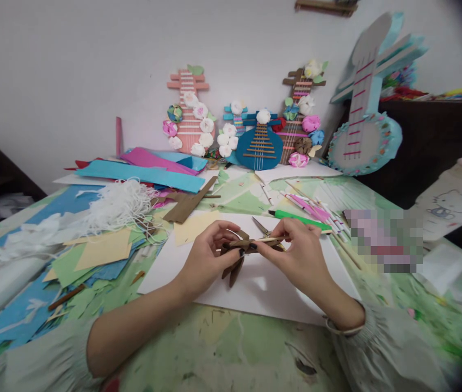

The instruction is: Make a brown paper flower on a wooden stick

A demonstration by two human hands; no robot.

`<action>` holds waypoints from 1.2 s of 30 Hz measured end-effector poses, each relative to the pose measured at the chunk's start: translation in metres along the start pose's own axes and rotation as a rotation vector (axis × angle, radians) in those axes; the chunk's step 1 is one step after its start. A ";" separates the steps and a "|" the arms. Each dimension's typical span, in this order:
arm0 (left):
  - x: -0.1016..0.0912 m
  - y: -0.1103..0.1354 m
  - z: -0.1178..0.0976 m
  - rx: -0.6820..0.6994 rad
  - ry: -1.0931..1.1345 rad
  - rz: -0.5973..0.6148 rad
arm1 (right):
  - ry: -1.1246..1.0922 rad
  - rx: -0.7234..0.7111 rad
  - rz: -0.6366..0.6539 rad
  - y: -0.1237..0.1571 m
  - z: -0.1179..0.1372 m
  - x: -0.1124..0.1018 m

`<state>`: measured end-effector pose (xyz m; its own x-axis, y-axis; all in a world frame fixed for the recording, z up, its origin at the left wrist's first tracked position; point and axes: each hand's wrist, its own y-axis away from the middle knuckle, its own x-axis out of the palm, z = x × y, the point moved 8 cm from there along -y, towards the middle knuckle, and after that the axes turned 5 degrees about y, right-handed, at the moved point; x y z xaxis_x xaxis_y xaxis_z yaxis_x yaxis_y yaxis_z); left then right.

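My left hand (208, 255) is closed, pinching a folded brown paper piece (235, 271) whose narrow, petal-like flaps hang down. From the other side my right hand (302, 250) grips a thin wooden stick (271, 239) between thumb and fingers. The stick's tip meets the brown paper close to my left thumb. Both hands hover above a white sheet (263, 305) on the table. Behind them lie scissors (260, 225), blades pointing away and handles partly hidden by my right hand. A green pen (304, 219) rests just beyond that hand.
Scraps of coloured paper (104, 253) and a heap of white string (120, 204) cover the left side. Paper-flower-trimmed lute models (260, 147) stand along the wall. Marker pens (312, 207) lie at right, near a white cartoon-printed container (453, 198).
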<state>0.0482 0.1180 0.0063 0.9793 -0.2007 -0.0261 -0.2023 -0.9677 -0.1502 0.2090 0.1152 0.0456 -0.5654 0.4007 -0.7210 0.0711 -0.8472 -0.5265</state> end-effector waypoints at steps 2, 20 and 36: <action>-0.001 0.000 0.001 -0.012 0.007 -0.016 | -0.005 -0.001 -0.002 0.000 0.000 0.000; 0.003 0.004 0.004 -0.107 0.020 -0.018 | 0.040 -0.123 -0.119 0.005 0.005 0.000; -0.010 0.004 0.009 0.069 -0.112 -0.131 | 0.269 -0.189 0.063 0.011 0.016 0.012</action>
<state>0.0379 0.1177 -0.0025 0.9925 -0.0513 -0.1108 -0.0755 -0.9709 -0.2271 0.1901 0.1051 0.0385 -0.3197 0.4483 -0.8348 0.2649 -0.8036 -0.5330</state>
